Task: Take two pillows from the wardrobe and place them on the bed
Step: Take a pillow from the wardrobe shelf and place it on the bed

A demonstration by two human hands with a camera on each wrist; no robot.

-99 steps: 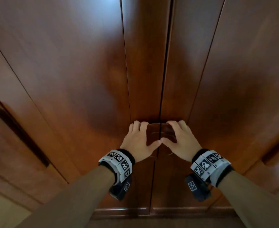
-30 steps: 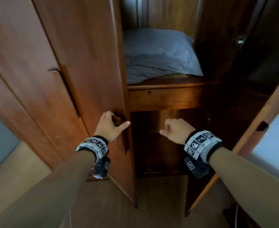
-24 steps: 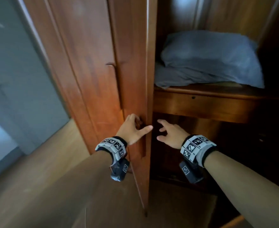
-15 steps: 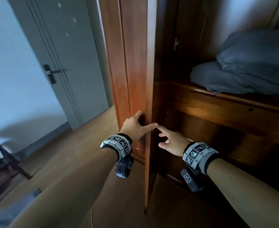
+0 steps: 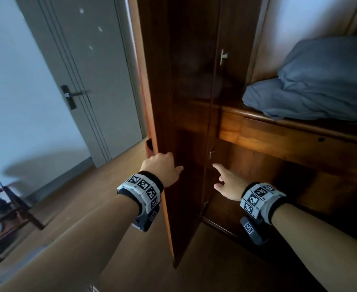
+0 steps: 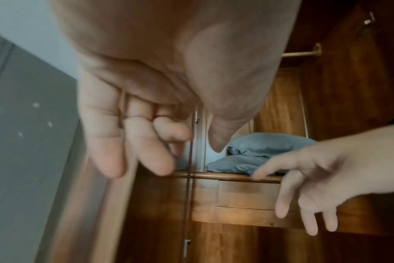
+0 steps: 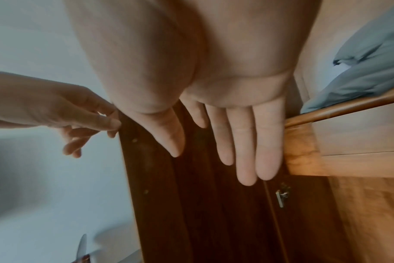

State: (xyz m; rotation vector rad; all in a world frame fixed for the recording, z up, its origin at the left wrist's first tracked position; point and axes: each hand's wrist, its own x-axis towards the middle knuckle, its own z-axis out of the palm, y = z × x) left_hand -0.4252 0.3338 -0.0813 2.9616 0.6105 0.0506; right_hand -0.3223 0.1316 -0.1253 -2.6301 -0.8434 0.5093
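Two blue-grey pillows lie stacked on a wardrobe shelf [image 5: 278, 131] at the right, the upper pillow [image 5: 331, 66] on the lower pillow [image 5: 289, 102]. The wardrobe's left door [image 5: 183, 102] stands swung wide open. My left hand [image 5: 162, 165] is at this door's free edge, thumb on the inner side and fingers loosely extended on the outer side [image 6: 157, 151]. My right hand [image 5: 223, 180] hovers open with straight fingers [image 7: 225, 151] in front of the door's dark inner face, below the shelf, holding nothing. Both hands are well left of and below the pillows [image 6: 259, 154].
A grey room door [image 5: 85, 70] with a dark handle stands shut at the left, in a pale wall. A low wooden stand [image 5: 5, 211] sits at the lower left on the wood floor. A drawer front [image 5: 299, 148] runs under the shelf.
Both wardrobe doors went from shut to open. My left hand swung the left door wide and its hold has loosened; the right hand let go and reached toward the left door. The view turned left.
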